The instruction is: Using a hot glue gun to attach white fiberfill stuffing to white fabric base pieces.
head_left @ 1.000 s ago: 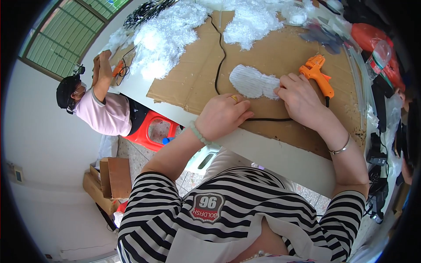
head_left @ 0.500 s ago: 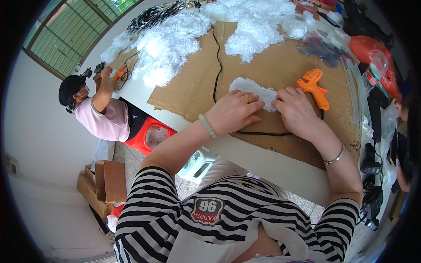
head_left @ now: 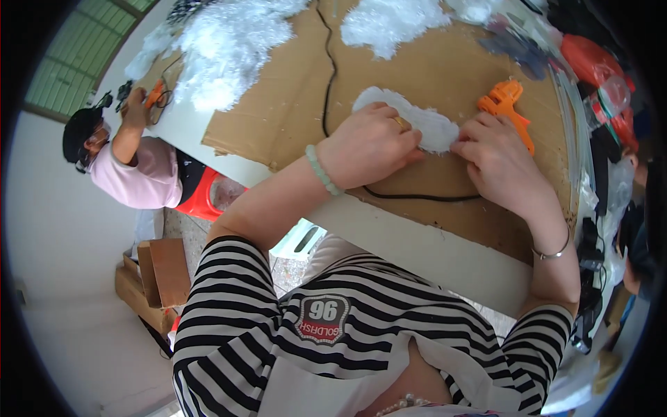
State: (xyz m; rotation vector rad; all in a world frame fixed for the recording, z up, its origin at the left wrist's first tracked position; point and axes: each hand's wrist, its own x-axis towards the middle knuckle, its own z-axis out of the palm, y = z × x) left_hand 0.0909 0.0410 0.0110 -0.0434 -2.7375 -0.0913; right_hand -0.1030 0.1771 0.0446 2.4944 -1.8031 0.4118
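Observation:
A long white fluffy strip (head_left: 424, 124) lies on a brown cardboard sheet (head_left: 292, 104) that covers the table. My left hand (head_left: 368, 144) presses down on its left half, fingers curled over it. At the strip's right end my right hand (head_left: 497, 161) pinches the fluff with its fingertips. An orange glue gun (head_left: 507, 105) rests just beyond my right hand, and its black cable (head_left: 326, 76) runs across the cardboard and under my hands.
Heaps of white fluffy fibre (head_left: 229, 42) sit at the far side of the table, with another clump (head_left: 389, 21) nearby. A person in a pink top (head_left: 139, 174) works at the left end. Red plastic items (head_left: 590, 62) and clutter line the right edge. Cardboard boxes (head_left: 156, 278) stand on the floor.
Both hands have closed in on the white strip: the left one now covers its left half and the right one grips its right end. The view has shifted closer.

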